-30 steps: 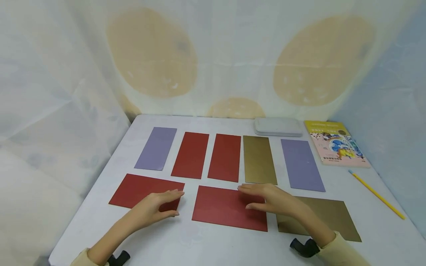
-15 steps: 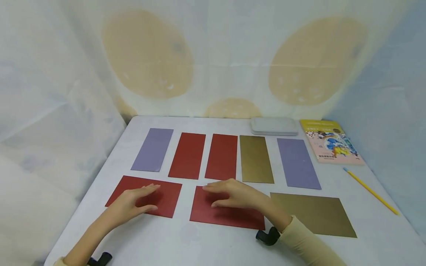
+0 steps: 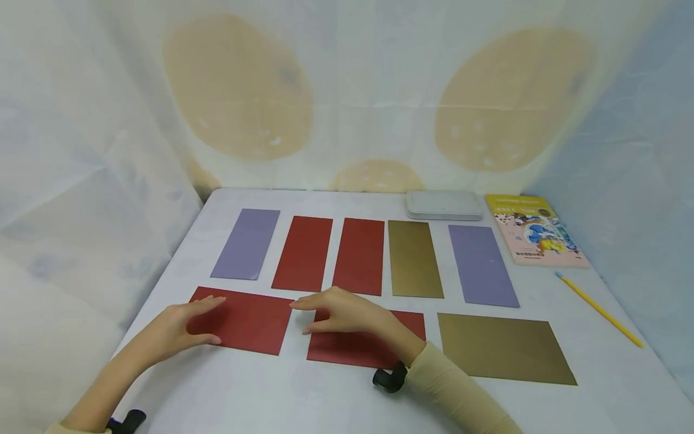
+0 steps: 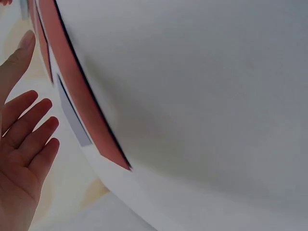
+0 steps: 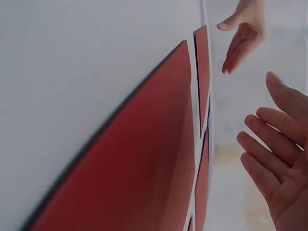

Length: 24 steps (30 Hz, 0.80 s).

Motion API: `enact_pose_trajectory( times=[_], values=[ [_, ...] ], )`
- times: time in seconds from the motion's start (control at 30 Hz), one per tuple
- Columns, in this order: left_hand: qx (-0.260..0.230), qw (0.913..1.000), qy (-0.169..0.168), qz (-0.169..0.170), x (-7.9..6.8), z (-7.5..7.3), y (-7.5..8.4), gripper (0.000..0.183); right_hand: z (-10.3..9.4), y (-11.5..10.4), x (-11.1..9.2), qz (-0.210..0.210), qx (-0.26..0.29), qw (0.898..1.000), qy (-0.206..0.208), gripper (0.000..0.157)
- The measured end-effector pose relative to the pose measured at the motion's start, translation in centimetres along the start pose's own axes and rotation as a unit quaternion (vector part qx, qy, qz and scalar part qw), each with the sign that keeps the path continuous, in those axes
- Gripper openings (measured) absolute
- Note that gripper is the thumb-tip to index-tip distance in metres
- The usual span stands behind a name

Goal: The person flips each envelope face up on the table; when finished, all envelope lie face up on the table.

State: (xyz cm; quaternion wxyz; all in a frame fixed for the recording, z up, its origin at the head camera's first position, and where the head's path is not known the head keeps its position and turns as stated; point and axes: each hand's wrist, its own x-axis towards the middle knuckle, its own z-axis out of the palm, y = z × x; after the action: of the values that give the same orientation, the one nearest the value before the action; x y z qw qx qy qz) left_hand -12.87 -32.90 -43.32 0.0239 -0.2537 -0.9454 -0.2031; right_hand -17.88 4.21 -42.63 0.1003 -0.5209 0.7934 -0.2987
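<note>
My left hand hovers over the left end of the front-left red rectangular card, fingers extended and thumb apart. The left wrist view shows that hand with its palm bare and fingers loosely spread, off the red card. Over the front-middle red card, my right hand reaches left, its fingertips near the right edge of the front-left card. Nothing lies in its palm in the right wrist view, where the front-middle card appears below it. A gold card lies front right.
Behind is a row of cards: purple, red, red, gold and purple. A pale flat case, a booklet and a yellow pencil lie toward the right on the white table.
Both hands have moved left above the front cards, the right one from the front-middle card's right end to its left end. The cards stay in place; the head view has shifted slightly.
</note>
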Motion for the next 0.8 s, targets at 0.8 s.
enact_pose_trajectory(
  times=[0.8],
  values=[
    [0.02,0.9997,-0.008,0.014,-1.8,-0.2,-5.2,0.093,3.0,-0.2,7.6,0.062,-0.054,0.992,-0.097,0.053]
  ],
)
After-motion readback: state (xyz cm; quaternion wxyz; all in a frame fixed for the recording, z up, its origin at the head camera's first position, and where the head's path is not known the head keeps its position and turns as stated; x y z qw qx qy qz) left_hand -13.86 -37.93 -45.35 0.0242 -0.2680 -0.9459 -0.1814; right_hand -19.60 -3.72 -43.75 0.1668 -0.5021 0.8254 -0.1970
